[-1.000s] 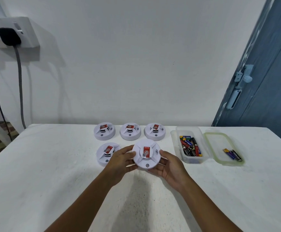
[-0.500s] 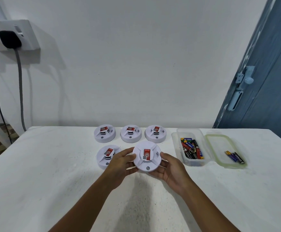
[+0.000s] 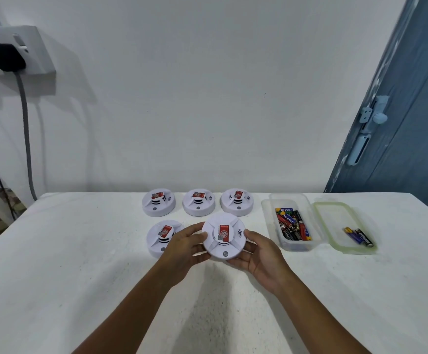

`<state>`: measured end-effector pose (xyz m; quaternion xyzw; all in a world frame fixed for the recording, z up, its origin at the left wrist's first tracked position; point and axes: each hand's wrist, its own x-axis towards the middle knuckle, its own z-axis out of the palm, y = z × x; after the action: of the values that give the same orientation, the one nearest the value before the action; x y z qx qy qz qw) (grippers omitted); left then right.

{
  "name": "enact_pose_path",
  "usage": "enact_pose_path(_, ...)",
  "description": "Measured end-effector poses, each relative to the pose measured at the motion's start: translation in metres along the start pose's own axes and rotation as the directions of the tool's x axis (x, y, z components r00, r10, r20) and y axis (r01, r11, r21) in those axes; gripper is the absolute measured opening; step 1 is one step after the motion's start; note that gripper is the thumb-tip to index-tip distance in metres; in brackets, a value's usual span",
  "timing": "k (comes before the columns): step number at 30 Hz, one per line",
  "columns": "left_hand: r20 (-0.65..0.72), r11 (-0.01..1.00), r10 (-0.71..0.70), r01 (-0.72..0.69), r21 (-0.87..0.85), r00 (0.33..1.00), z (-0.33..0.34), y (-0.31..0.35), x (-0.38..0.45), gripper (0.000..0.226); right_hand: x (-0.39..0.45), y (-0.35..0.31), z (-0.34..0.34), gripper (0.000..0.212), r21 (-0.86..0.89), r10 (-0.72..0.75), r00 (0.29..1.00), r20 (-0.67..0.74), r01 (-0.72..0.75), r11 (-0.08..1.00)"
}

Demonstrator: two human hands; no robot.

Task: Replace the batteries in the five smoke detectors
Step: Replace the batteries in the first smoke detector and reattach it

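Smoke detector (image 3: 224,236) in front sits gripped between our left hand (image 3: 182,247) and right hand (image 3: 258,256), fingers curled round its rim just above the white surface (image 3: 80,277). Four more detectors (three in a back row) lie beside it, with a box of batteries (image 3: 293,224) to the right.

I count five smoke detectors (image 3: 224,235) in total, four on the table and one in my hands. One clear container (image 3: 291,221) holds loose batteries, number indeterminate. One lid (image 3: 335,226) carries two batteries (image 3: 359,236).
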<state>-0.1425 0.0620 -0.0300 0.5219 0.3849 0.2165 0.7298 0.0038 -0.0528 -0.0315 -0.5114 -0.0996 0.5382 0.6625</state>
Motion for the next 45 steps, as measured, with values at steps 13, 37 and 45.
enact_pose_path(13,0.023,0.999,-0.006,0.007,-0.037,1.0,0.001,0.0,-0.002,0.026,0.002,0.002,-0.001,0.028,0.003,0.007,1.0,-0.017,-0.007,1.0)
enact_pose_path(37,0.041,1.0,-0.016,0.017,-0.02,0.999,0.006,-0.001,-0.007,0.025,-0.005,0.009,0.007,0.09,-0.787,-0.36,0.912,0.199,0.367,0.496)
enact_pose_path(45,-0.184,0.738,0.422,-0.219,0.638,0.888,-0.005,0.001,-0.002,0.034,0.033,0.016,0.011,0.101,-0.941,-0.514,0.827,0.227,0.322,0.101)
